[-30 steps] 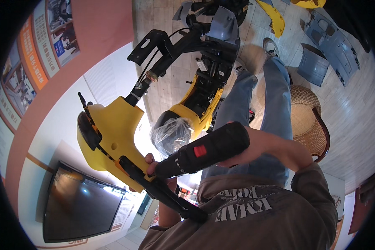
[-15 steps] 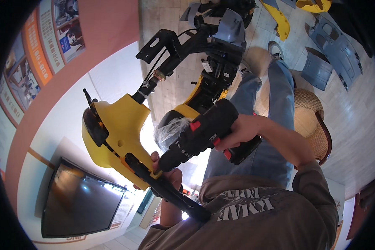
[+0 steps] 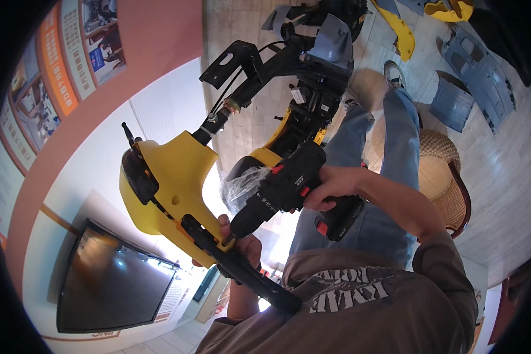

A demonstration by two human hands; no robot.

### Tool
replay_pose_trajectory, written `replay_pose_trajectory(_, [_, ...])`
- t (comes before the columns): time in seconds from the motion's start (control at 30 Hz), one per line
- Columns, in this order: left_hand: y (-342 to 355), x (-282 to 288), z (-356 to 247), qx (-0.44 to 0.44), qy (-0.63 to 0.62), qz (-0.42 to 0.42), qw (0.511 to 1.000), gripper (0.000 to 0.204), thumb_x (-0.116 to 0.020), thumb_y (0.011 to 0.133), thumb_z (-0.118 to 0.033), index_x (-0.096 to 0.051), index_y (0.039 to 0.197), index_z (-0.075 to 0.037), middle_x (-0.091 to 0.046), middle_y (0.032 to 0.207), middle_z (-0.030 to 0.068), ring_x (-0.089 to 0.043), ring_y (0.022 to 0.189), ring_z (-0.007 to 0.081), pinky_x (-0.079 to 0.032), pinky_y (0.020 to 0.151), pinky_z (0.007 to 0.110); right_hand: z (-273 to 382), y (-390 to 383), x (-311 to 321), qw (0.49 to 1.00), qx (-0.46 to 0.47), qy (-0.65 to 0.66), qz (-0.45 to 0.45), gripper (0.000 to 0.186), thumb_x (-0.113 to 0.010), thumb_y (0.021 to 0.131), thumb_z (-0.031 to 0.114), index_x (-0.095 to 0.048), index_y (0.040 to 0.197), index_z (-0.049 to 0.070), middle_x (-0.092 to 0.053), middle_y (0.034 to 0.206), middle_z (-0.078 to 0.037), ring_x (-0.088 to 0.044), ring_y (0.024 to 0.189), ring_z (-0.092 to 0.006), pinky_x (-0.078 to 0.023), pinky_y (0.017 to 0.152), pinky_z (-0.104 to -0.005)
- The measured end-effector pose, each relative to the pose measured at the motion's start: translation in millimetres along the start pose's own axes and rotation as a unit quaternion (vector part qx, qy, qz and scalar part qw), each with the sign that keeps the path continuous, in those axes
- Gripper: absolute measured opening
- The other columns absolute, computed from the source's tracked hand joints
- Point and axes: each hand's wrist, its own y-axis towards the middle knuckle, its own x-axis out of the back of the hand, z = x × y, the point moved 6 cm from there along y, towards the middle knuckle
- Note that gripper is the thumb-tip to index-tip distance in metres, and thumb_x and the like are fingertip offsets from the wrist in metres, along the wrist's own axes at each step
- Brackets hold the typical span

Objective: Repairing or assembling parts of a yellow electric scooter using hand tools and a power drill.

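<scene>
My right hand [image 3: 336, 183] grips a black cordless drill [image 3: 286, 183] with red buttons, fingers wrapped round its handle. The drill slants down to the left, its bit [image 3: 228, 240] at the lower edge of a yellow scooter handlebar cover [image 3: 180, 177], beside the black handlebar grip [image 3: 256, 280]. Behind that edge, my left hand [image 3: 251, 248] is closed round the cover, partly hidden by the cover and grip. A black lever [image 3: 197, 231] lies along the cover. The cover sits on a black steering column [image 3: 227, 112].
The stripped scooter frame [image 3: 318, 88] stands ahead, with clear plastic wrap [image 3: 242, 187] beside the drill. Grey panels [image 3: 478, 76] and yellow panels [image 3: 398, 29] lie on the floor at the far right. A woven chair [image 3: 436, 171] is at right, a dark screen [image 3: 112, 283] at lower left.
The drill's chuck now sits slightly farther from the cover, and the bit shows between them. My left hand keeps its place on the cover. The whole view has shifted slightly.
</scene>
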Motion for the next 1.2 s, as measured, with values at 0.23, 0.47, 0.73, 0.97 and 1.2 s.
replay_pose_trajectory(0.23, [-4.0, 5.3, -0.5, -0.023, -0.031, -0.018, 0.999, 0.056, -0.076, 0.079, -0.033, -0.049, 0.124, -0.013, -0.061, 0.114, -0.0049, -0.047, 0.066, 0.0069, -0.031, 0.054, 0.021, -4.3, 4.3, -0.2, 1.000, -0.004, 0.020, 0.014, 0.021, -0.067, 0.082, 0.016, -0.058, 0.066, 0.005, -0.050, 0.056, 0.000, -0.046, 0.047, -0.0082, -0.034, 0.046, -0.0242])
replay_pose_trajectory(0.47, [-2.8, -0.8, 2.8, -0.017, -0.042, -0.039, 0.998, 0.048, -0.072, 0.083, -0.031, -0.050, 0.123, -0.015, -0.062, 0.110, -0.0071, -0.046, 0.069, 0.0059, -0.031, 0.057, 0.022, -10.3, 4.9, 0.4, 0.999, -0.002, 0.034, 0.028, 0.022, -0.068, 0.082, 0.013, -0.058, 0.064, 0.005, -0.050, 0.056, 0.000, -0.046, 0.048, -0.0083, -0.033, 0.045, -0.0241])
replay_pose_trajectory(0.73, [-6.5, 3.0, 2.8, -0.005, -0.071, -0.043, 0.997, 0.044, -0.071, 0.084, -0.027, -0.051, 0.122, -0.018, -0.063, 0.109, -0.0084, -0.046, 0.066, 0.0072, -0.028, 0.053, 0.021, -3.5, 6.8, 2.6, 0.995, 0.005, -0.095, 0.037, 0.027, -0.068, 0.084, 0.016, -0.056, 0.061, 0.009, -0.048, 0.054, 0.002, -0.044, 0.050, -0.0070, -0.034, 0.050, -0.0247])
replay_pose_trajectory(0.97, [5.7, -9.2, 7.1, -0.037, 0.024, -0.046, 0.998, 0.037, -0.066, 0.087, -0.024, -0.053, 0.120, -0.017, -0.063, 0.106, -0.0058, -0.046, 0.059, 0.0064, -0.027, 0.049, 0.022, -0.7, 15.0, 9.7, 0.994, 0.028, -0.096, 0.047, 0.027, -0.069, 0.083, 0.018, -0.056, 0.062, 0.009, -0.047, 0.053, 0.003, -0.044, 0.050, -0.0062, -0.035, 0.051, -0.0245])
replay_pose_trajectory(1.2, [0.4, -3.0, 0.8, -0.025, 0.007, -0.039, 0.999, 0.031, -0.064, 0.087, -0.017, -0.054, 0.116, -0.014, -0.061, 0.105, -0.0027, -0.041, 0.050, 0.0055, -0.025, 0.045, 0.022, 0.3, 16.1, 7.6, 0.994, 0.018, -0.088, 0.058, 0.020, -0.069, 0.081, 0.015, -0.058, 0.065, 0.008, -0.048, 0.053, 0.003, -0.044, 0.050, -0.0057, -0.035, 0.049, -0.0241])
